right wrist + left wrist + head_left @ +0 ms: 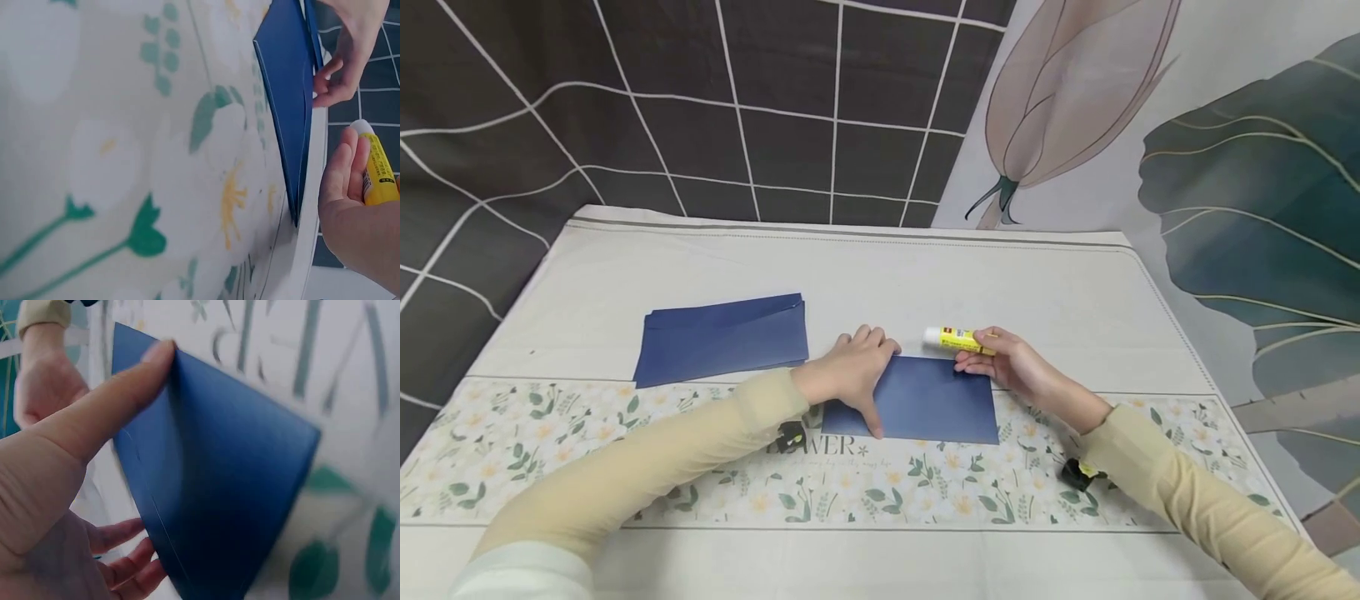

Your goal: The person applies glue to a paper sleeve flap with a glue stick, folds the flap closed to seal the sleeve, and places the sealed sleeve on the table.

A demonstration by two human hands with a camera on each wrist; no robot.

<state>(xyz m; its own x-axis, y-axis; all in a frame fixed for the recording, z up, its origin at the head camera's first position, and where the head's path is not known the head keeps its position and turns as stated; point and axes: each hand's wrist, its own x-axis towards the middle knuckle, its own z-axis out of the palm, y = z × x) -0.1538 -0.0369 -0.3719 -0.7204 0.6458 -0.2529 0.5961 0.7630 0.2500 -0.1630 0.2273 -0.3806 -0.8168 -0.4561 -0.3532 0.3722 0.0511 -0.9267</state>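
A dark blue envelope (936, 400) lies on the tablecloth in front of me, a thin flap line showing along it in the left wrist view. My left hand (857, 375) spans its left part and holds it by the two long edges. The thumb (134, 394) is at the near edge, the other fingers at the far edge. Over the envelope's far right corner, my right hand (1011, 362) holds a yellow glue stick (957, 339) between thumb and fingers. Its white cap (361, 127) is on and points left in the head view.
To the left lies a small stack of blue envelopes (722, 337), slightly fanned. The tablecloth (1037, 283) is pale with a printed flower band. Behind the table hangs a dark gridded cloth (782, 150), with a leaf-patterned curtain (1075, 108) at the right.
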